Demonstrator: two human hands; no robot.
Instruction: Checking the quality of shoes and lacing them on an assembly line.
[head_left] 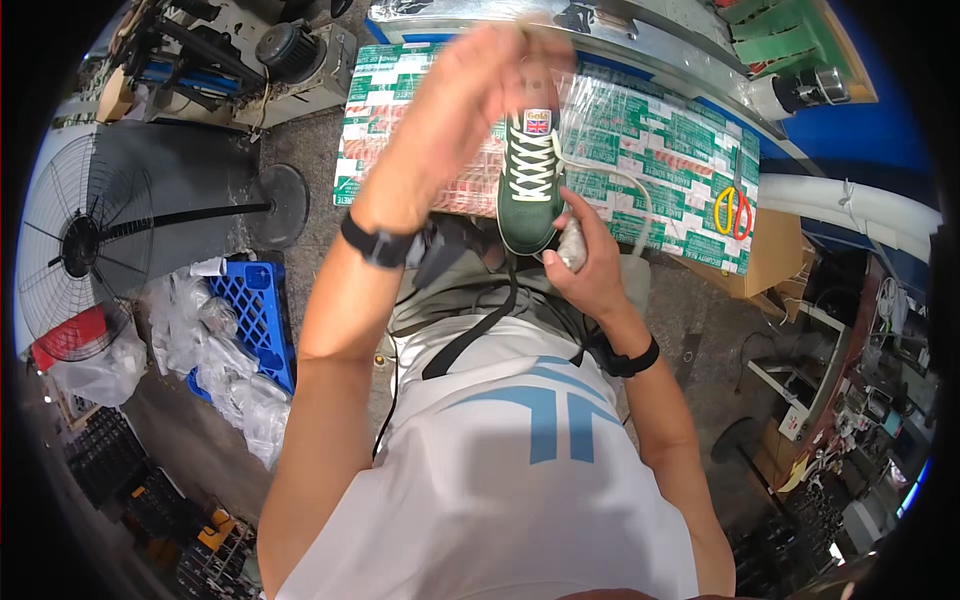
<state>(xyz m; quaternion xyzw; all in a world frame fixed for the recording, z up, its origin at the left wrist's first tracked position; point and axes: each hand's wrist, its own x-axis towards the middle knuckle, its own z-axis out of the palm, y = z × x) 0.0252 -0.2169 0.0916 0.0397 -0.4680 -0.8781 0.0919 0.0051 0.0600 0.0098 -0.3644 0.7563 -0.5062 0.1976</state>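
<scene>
In the head view, a dark green lace-up sneaker (pixel 528 205) with white laces and a small flag label on its tongue lies over the near edge of the bench (pixel 655 130), its toe towards the person. The left hand (pixel 455 105), blurred, is at the far end of the sneaker and partly covers the heel; its fingers look extended, but I cannot tell whether the grip has hold of the shoe. The right hand (pixel 595 262) is just beside the toe, its grip closed around a whitish wrapped handle (pixel 572 246); whether its fingertips touch the shoe is unclear. A pale tube (pixel 647 205) curves to the right of the sneaker. Farther right of it, scissors (pixel 740 212) with yellow and red handles lie on the bench. Well to the left of the sneaker are a blue plastic crate (pixel 262 310), clear plastic bags (pixel 255 405) and a fan (pixel 82 246).
</scene>
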